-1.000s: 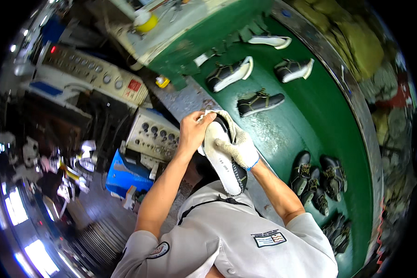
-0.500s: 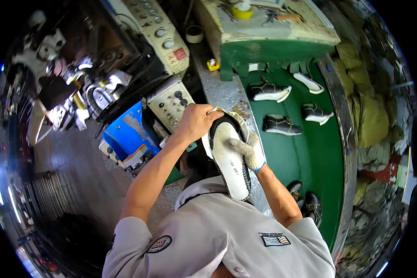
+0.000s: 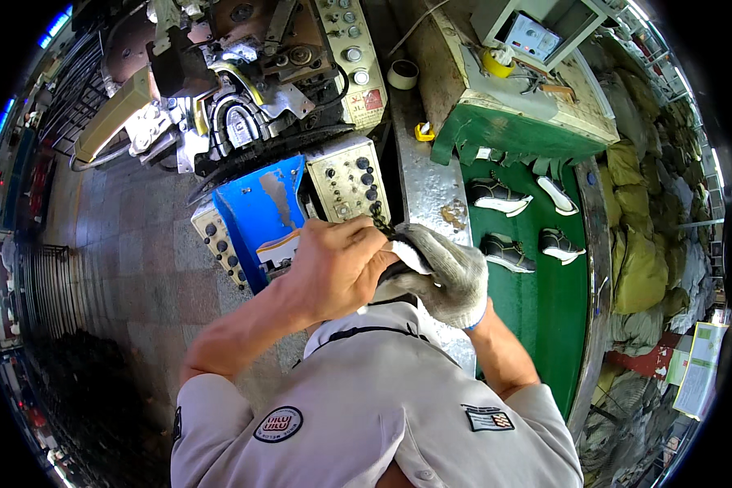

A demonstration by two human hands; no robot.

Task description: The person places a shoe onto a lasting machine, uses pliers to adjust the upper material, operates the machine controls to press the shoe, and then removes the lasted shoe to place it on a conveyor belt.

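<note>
Close in front of my chest, both hands grip a shoe upper (image 3: 411, 255), mostly covered by my fingers. A pale strip of it shows between the hands, and dark laces or cord (image 3: 380, 220) stick out beyond them. My bare left hand (image 3: 339, 264) is closed, pinching the near edge with thumb and fingers. My right hand (image 3: 449, 272), in a grey-white knit glove, is wrapped round the right side. The sole side is hidden now.
A metal machine (image 3: 240, 122) with a control panel (image 3: 348, 180) and blue tray (image 3: 260, 203) stands ahead left. To the right, several dark shoes with white soles (image 3: 498, 195) lie on a green surface (image 3: 537, 317). A worn bench (image 3: 455, 89) stands beyond; sacks (image 3: 642, 260) line the far right.
The shoe has been turned so its white sole no longer faces me. Both hands have come closer together around it, lower in view. My head view has shifted left.
</note>
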